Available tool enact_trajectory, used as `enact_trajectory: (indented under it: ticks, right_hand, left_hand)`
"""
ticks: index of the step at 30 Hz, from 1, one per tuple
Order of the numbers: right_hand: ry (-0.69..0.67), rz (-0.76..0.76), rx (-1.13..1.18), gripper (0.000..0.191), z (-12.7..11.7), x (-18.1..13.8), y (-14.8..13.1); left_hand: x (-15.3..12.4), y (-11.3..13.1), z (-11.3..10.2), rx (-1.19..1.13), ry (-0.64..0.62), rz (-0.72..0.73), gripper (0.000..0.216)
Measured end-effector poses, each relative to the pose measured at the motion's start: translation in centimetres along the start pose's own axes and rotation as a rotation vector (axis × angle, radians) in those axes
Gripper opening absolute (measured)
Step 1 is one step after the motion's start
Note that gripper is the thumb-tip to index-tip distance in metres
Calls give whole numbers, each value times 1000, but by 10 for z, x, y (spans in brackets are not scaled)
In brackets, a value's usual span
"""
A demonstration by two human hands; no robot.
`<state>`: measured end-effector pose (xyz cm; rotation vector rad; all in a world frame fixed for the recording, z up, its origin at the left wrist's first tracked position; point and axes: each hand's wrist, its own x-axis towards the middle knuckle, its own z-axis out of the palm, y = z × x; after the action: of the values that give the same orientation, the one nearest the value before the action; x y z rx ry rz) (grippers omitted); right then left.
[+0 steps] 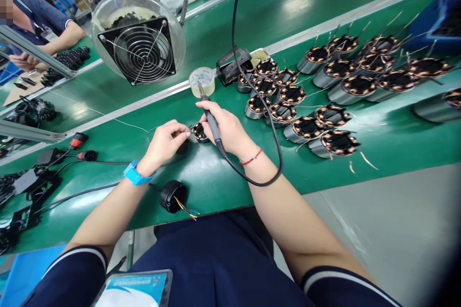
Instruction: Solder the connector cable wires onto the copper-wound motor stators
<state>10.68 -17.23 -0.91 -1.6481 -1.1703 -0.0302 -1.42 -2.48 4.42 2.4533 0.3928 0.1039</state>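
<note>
My right hand (226, 127) is closed around the grey handle of a soldering iron (213, 124). The iron's tip points away from me, at or just over a roll of clear tape (202, 81). With thumb and forefinger, my left hand (168, 141) pinches a thin solder wire (124, 122) that trails in from the left. Between both hands sits a small motor stator (200, 132) with copper windings, partly covered by my right fingers. Closer to me lies a round black housing (173, 196) with coloured wires sticking out.
Several wound stators (340, 86) stand in groups on the right of the green bench (230, 187). A fume extractor fan (144, 52) hangs ahead. The iron's black cable (236, 18) loops over my right forearm. Cords and plugs (77, 141) lie left. A co-worker (46, 26) sits across.
</note>
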Motion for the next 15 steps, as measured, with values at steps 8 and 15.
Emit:
enact_trajectory:
  ticks: [8,15]
  right_hand:
    - [-156,-49,6,61,2,1,-8]
    - [-155,-35,-108,45,12,0,-5]
  left_hand:
    - [1,-11,1,-128,-10,11,29]
    - [9,-15,-7,-257,-224,-155,34]
